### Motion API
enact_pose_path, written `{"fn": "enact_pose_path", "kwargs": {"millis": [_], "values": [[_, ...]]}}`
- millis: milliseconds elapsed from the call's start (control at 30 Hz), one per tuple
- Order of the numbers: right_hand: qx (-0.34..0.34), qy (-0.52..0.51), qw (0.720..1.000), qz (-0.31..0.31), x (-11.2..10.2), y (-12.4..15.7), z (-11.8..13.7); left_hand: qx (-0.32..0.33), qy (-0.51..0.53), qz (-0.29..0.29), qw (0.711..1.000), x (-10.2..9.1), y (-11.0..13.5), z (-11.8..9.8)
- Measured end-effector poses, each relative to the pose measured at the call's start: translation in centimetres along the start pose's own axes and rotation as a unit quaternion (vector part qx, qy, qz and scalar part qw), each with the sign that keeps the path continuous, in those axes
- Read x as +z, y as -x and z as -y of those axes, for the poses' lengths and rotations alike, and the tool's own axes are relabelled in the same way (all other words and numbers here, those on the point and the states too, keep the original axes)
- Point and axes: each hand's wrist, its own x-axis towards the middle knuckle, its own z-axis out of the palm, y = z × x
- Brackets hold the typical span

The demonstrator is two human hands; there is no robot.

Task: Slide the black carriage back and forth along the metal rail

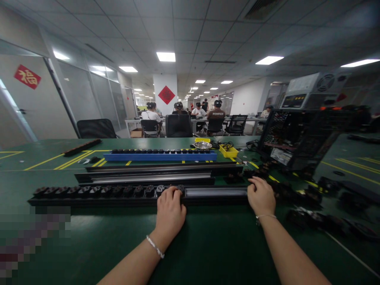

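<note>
A long black rail (218,193) lies crosswise on the green table in front of me, its left part filled with a row of round-faced black socket modules (84,191). The right stretch of its channel shows a bare grey inside. My left hand (171,209) rests with curled fingers on the last black socket module (180,189) of the row, partly covering it. At the rail's right end, my right hand (263,198) has its fingers bent round the end; the fingertips are only partly visible.
Behind the rail lie more empty black rails (148,177) and a blue tray (160,156) holding a row of modules. Yellow bins (228,151), a metal dish (202,145), loose black parts (308,196) and an opened computer case (287,138) stand right. People (216,113) sit farther back.
</note>
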Motion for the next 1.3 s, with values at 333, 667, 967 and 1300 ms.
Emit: {"fn": "enact_pose_path", "kwargs": {"millis": [333, 667, 967, 1300], "values": [[-0.069, 0.060, 0.980, 0.177, 0.0, 2.3, 3.5, -0.007, -0.029, 0.086, 0.996, 0.5, 1.3, -0.9], [-0.049, 0.094, 0.974, 0.201, -0.2, 3.3, 3.8, 0.013, -0.015, 0.077, 0.997, 0.8, 1.1, -1.1], [-0.051, 0.079, 0.977, 0.190, -0.2, 2.9, 4.0, 0.010, -0.004, 0.090, 0.996, 0.6, 0.9, -1.0], [-0.051, 0.086, 0.976, 0.195, -0.3, 2.9, 4.2, 0.031, 0.017, 0.083, 0.996, 0.4, 0.8, -1.0]]}}
